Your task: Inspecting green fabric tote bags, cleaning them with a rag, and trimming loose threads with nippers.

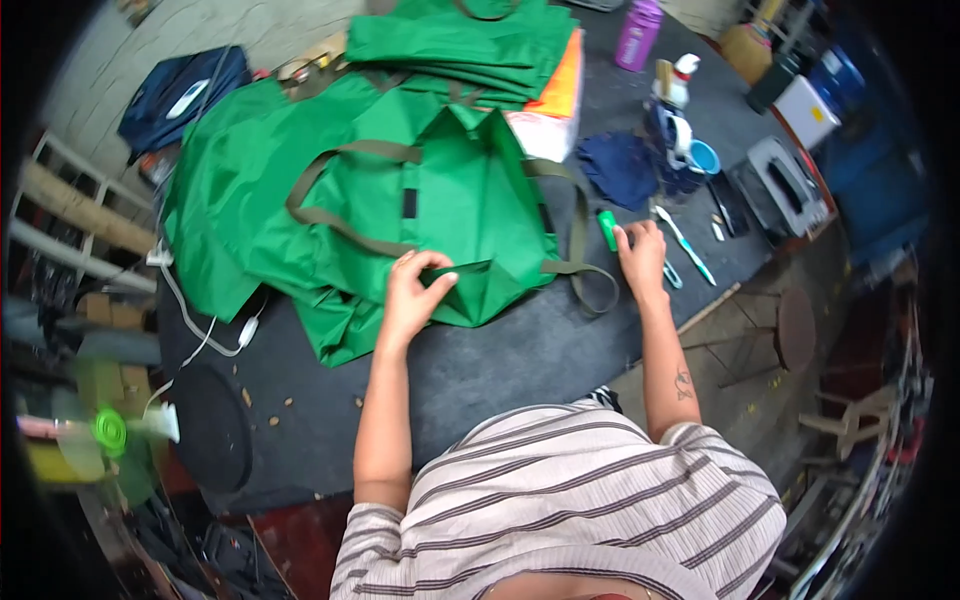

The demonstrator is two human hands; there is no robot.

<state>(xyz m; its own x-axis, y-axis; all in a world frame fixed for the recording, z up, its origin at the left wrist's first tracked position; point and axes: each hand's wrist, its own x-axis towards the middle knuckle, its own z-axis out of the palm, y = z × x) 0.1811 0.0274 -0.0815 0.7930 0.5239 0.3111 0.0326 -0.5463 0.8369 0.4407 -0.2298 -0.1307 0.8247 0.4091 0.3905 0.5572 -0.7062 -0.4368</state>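
A green fabric bag (468,190) with olive webbing handles lies on the dark table, its mouth spread toward me. Dark patches show on its inner rim. My left hand (412,292) pinches the bag's near edge between thumb and fingers. To the right, my right hand (642,252) rests low over the table, its curled fingers and thumb at the end of a small green cylinder (607,230); its exact kind is unclear. Close to that hand are a teal-handled tool (672,275), partly covered, and a white-and-teal brush-like tool (687,246).
More green fabric (235,190) spreads left, with folded green bags (460,50) stacked at the back. A navy cloth (618,168), blue cup (705,157), purple bottle (638,35) and grey case (782,185) stand right. A white cord (190,310) and green fan (110,432) are left.
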